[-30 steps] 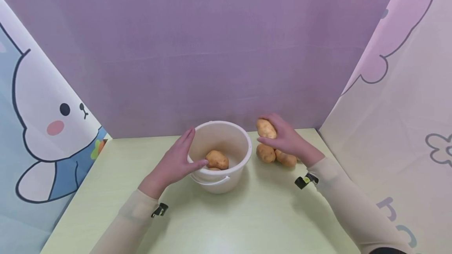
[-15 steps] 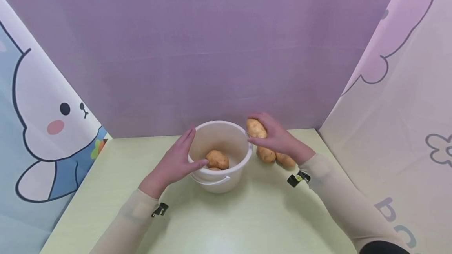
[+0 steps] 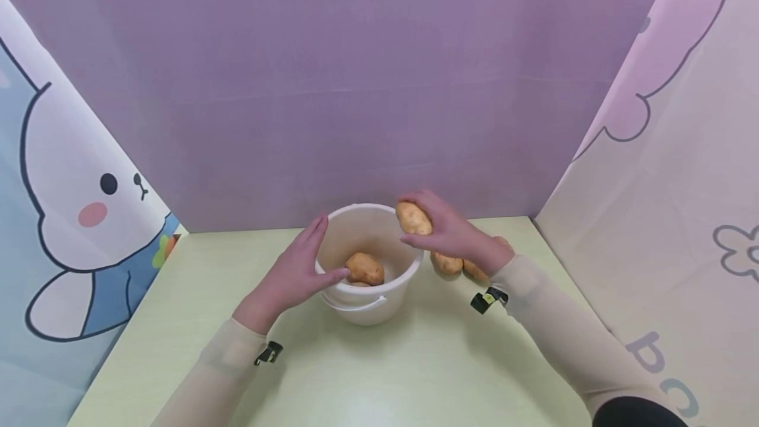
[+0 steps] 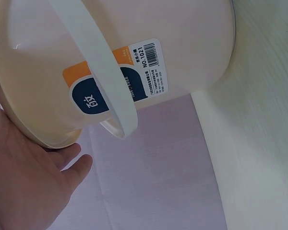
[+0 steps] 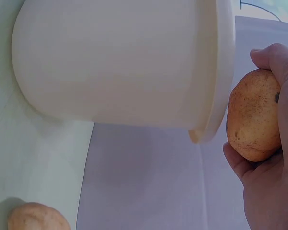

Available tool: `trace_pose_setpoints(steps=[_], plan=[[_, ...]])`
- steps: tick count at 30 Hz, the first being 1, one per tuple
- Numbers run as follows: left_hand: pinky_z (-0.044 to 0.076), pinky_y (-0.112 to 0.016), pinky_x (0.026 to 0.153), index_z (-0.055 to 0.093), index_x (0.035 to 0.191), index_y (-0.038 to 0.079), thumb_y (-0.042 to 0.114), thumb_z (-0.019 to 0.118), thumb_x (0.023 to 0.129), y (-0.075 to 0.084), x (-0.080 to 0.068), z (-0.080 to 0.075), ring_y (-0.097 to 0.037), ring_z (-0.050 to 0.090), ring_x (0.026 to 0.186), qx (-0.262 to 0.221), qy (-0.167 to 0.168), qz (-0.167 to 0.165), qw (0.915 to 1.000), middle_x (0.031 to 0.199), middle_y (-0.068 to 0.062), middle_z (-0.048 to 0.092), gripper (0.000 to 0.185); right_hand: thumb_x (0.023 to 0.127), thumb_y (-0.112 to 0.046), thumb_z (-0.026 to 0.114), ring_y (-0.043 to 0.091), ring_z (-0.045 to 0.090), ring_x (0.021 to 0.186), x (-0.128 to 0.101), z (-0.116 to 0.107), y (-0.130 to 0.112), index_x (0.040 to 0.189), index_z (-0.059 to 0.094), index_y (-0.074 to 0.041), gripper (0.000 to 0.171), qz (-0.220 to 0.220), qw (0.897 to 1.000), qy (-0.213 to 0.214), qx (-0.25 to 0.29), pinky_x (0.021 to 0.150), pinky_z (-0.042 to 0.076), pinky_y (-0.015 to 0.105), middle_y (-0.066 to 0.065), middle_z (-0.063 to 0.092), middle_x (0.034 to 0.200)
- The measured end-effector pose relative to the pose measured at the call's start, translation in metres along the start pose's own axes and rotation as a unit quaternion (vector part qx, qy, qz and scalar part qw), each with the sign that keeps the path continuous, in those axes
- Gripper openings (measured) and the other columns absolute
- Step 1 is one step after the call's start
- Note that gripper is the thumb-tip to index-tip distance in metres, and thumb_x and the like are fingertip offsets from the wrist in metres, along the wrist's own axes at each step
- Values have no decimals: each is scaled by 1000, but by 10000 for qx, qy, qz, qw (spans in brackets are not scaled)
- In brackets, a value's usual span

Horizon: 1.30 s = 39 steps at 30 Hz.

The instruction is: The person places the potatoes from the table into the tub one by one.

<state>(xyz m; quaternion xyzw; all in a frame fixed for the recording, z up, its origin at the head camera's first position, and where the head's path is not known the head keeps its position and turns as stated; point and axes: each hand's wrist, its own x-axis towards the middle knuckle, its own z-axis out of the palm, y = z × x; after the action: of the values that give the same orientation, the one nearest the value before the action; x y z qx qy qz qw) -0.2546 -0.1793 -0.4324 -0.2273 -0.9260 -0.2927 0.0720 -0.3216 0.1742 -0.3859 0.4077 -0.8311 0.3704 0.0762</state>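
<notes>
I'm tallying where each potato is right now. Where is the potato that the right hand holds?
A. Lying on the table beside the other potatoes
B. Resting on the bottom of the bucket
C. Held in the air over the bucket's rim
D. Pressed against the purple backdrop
C: the right hand grips the potato above the rim of the white bucket, clear of the potato already inside.

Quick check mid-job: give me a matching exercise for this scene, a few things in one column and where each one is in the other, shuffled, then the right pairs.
Things:
1. potato in the right hand
2. potato in the bucket
3. left hand
4. loose potatoes

Places:
A. on the table to the right of the bucket
B. against the bucket's left side
C. above the bucket's right rim
D. on the bucket's floor

Pairs: 1-C, 2-D, 3-B, 4-A
</notes>
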Motion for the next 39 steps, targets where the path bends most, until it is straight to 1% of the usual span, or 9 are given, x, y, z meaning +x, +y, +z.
trace_pose_setpoints(steps=[3, 8, 14, 17, 20, 23, 30, 33, 39], plan=[[29, -66, 129, 17, 176, 1, 69, 75, 96, 0, 0, 0, -43, 24, 166, 11, -14, -6, 10000, 183, -20, 18, 121, 93, -22, 90, 25, 61, 123, 3, 3, -3, 155, 57, -10, 71, -65, 9999, -44, 76, 102, 58, 48, 9, 60, 146], [29, -66, 129, 18, 176, -1, 69, 75, 96, 1, -1, 0, -44, 24, 166, -12, 5, 45, 10000, 182, -22, 18, 120, 93, -22, 90, 24, 62, 121, 9, 9, -6, 156, 57, -11, 71, -58, 9996, -146, 221, 99, 59, 47, 9, 58, 146], [30, -67, 128, 18, 176, 1, 71, 74, 96, 0, 0, -1, -45, 25, 166, -21, 7, 15, 10000, 182, -21, 18, 121, 92, -23, 92, 23, 63, 122, 13, 15, -6, 156, 57, -11, 74, -113, 9996, -204, 146, 99, 60, 44, 9, 58, 149], [30, -67, 128, 17, 176, 1, 72, 74, 96, 0, 0, 0, -45, 25, 166, -2, -1, -4, 10000, 183, -20, 18, 121, 92, -22, 92, 23, 63, 121, 15, 18, -7, 158, 56, -13, 75, -62, 9993, -292, 205, 97, 61, 44, 6, 58, 148], [30, -66, 129, 17, 176, 1, 71, 74, 96, -1, 0, 0, -44, 25, 166, 2, 14, 18, 10000, 182, -21, 18, 121, 92, -22, 93, 22, 62, 122, 16, 20, -7, 158, 56, -16, 76, -21, 9989, -371, 290, 98, 61, 45, 4, 58, 146], [30, -66, 129, 16, 176, 1, 71, 74, 96, -1, 0, 0, -44, 24, 166, -9, 24, 51, 10000, 182, -21, 18, 121, 92, -22, 93, 23, 62, 125, 18, 23, -8, 159, 56, -17, 77, -45, 9986, -413, 322, 102, 60, 46, 4, 58, 147], [30, -66, 129, 16, 176, 1, 68, 75, 97, -1, -1, 0, -43, 24, 166, 6, 21, 53, 10000, 183, -18, 16, 120, 93, -30, 93, 20, 59, 131, 22, 28, -10, 159, 55, -16, 77, -121, 9983, -550, 135, 107, 58, 43, 3, 56, 152], [29, -66, 129, 16, 176, 1, 67, 76, 97, 0, -1, -1, -43, 24, 166, -7, 11, 44, 10000, 183, -18, 16, 119, 94, -30, 92, 20, 58, 133, 23, 29, -11, 158, 55, -15, 76, -121, 9980, -607, 98, 109, 56, 43, 3, 55, 153], [30, -66, 129, 16, 176, 0, 70, 74, 97, 2, -1, -1, -44, 24, 166, 1, -9, 23, 10000, 183, -20, 17, 120, 93, -28, 92, 21, 58, 133, 24, 31, -13, 159, 55, -14, 77, -98, 9975, -697, 40, 107, 58, 42, 4, 55, 154]])
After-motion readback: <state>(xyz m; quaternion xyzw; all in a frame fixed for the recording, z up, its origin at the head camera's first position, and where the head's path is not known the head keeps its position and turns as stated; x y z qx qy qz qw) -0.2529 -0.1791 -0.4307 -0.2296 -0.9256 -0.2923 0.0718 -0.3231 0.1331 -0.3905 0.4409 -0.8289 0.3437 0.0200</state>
